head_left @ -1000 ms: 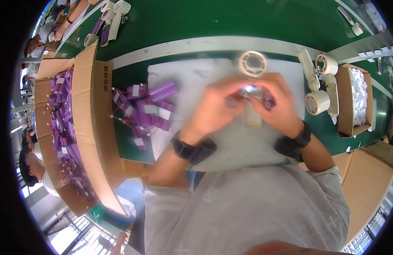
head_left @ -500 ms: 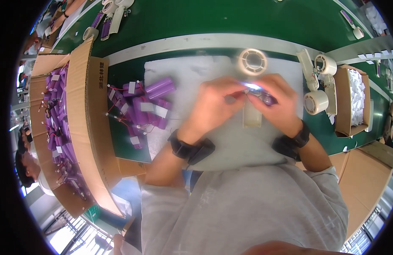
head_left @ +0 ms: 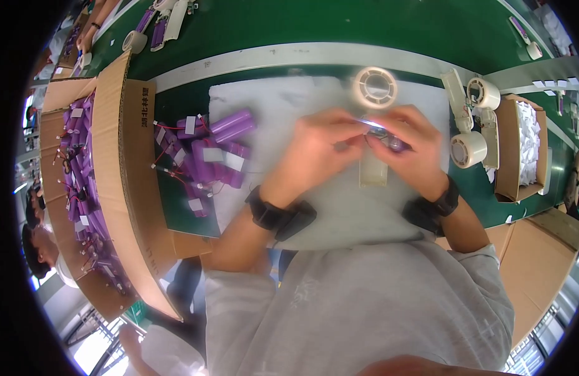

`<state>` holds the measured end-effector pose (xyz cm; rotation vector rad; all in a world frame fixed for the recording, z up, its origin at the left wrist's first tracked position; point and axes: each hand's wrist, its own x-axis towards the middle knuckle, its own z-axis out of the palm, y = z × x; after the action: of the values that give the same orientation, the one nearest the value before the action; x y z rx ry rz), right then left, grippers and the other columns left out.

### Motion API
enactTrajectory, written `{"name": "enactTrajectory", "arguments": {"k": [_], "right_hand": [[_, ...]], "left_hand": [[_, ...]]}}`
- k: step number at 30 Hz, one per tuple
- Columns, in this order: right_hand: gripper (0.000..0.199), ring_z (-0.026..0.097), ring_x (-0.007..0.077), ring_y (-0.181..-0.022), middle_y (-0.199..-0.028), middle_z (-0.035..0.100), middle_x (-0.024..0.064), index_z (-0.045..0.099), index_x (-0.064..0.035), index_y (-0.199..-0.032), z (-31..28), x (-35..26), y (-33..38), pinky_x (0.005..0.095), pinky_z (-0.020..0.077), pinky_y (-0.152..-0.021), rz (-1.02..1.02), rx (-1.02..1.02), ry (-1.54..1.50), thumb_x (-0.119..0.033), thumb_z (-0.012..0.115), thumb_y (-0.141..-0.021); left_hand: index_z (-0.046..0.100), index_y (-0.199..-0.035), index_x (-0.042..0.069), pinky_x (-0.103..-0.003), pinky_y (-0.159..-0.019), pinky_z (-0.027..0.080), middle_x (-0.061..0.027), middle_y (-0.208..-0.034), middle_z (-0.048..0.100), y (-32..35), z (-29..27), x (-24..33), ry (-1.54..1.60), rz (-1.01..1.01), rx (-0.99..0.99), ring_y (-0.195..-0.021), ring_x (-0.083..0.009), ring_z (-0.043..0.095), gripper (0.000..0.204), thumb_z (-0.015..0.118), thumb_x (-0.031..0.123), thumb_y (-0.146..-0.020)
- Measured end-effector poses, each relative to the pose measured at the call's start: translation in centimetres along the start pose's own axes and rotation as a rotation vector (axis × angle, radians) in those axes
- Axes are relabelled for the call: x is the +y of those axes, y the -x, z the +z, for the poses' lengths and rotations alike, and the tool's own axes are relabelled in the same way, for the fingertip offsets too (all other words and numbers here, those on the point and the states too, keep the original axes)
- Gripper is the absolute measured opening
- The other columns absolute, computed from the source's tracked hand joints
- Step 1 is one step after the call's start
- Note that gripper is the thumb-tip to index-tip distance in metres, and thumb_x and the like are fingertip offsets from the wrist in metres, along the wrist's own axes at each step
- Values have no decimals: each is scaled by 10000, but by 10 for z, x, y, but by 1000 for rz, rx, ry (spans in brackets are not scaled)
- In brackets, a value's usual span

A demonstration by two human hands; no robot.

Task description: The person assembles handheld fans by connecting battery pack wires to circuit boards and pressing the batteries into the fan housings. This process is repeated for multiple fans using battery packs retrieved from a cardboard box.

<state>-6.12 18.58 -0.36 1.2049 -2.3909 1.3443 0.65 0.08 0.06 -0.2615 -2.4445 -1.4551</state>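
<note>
Both my hands meet over a cream handheld fan housing, whose round ring head (head_left: 375, 88) lies beyond them and whose hollow handle (head_left: 372, 174) points toward me. My right hand (head_left: 411, 141) is closed round a purple battery pack (head_left: 397, 145), mostly hidden by the fingers. With fingertips pinched at a small bright, shiny part, my left hand (head_left: 320, 144) works against the right one; glare and blur hide exactly what it grips. A white foam sheet (head_left: 258, 94) lies under the housing. Left of it are several purple battery packs (head_left: 205, 160) with red wires and white labels.
At the left stands a cardboard box (head_left: 108, 188) full of purple battery packs. More cream fan housings (head_left: 470, 149) lie right of the foam, beside a small box (head_left: 505, 150) of white pieces. A pale rail (head_left: 270, 56) crosses behind. Other people are at the left.
My hands stay together over the housing, with only slight finger movement. The view has shifted a little. At the lower left, another person's arm and pale clothing have come further into view.
</note>
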Motion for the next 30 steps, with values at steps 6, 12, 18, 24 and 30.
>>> {"name": "enactTrajectory", "arguments": {"k": [6,12,18,24,30], "right_hand": [[358,634,154,-695,-915,653,65,740,-91,-1037,3,0,3,255,514,-604,45,17,-10,-50,815,-690],[314,584,108,-654,-905,653,53,737,-86,-1048,-5,-7,3,222,474,-570,158,-33,-62,-51,798,-742],[217,637,162,-667,-874,652,78,725,-48,-964,-7,-11,4,268,511,-556,284,12,-66,-45,781,-754],[186,625,159,-640,-856,652,75,714,-35,-931,-18,-10,5,271,499,-540,292,-60,-81,-45,781,-758],[177,618,167,-624,-851,647,74,718,-38,-923,-19,-9,7,274,498,-533,188,-89,21,-26,778,-757]], "left_hand": [[756,-994,44,-264,-603,549,-88,-850,707,2,2,-5,-2,21,22,-678,-178,680,296,716,-48,-715],[700,-1052,37,-272,-660,550,-73,-909,659,1,7,1,183,-69,17,-746,-173,663,334,705,-48,-729],[598,-1110,55,-294,-691,539,-64,-959,611,1,20,6,144,-123,21,-756,-180,627,397,704,-37,-738],[570,-1140,79,-326,-681,527,-69,-963,620,4,23,5,161,-193,-42,-743,-193,610,428,705,-29,-748],[571,-1177,65,-325,-731,529,-78,-979,636,1,17,6,278,-189,-82,-784,-190,624,423,662,-41,-778]]}}
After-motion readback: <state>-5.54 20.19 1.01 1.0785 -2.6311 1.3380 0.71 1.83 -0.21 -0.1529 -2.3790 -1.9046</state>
